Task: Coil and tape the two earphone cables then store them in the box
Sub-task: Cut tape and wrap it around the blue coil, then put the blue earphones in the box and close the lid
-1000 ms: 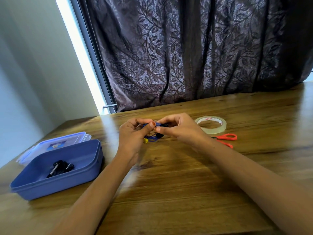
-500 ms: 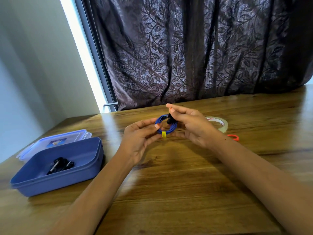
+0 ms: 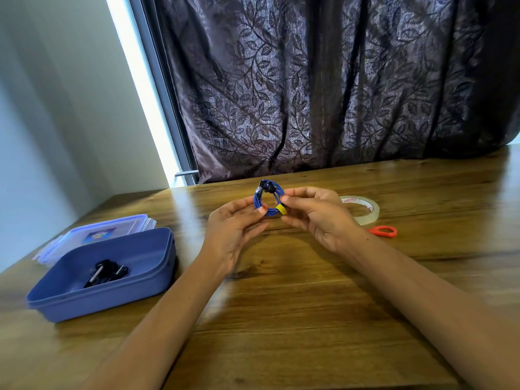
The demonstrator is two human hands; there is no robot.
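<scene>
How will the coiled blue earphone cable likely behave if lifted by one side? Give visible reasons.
Probably light: the coiled blue earphone cable is held by fingertip pinches of the left hand and right hand. It would likely hold its ring shape, since a yellow band binds the loops, though thin cable may sag. Unlikely to roll: black earbuds at the top make it uneven.

Blades of scissors (image 3: 383, 231) hidden behind right forearm, tape roll (image 3: 372, 213) partly covered, lid (image 3: 95, 235) label blurred
</scene>
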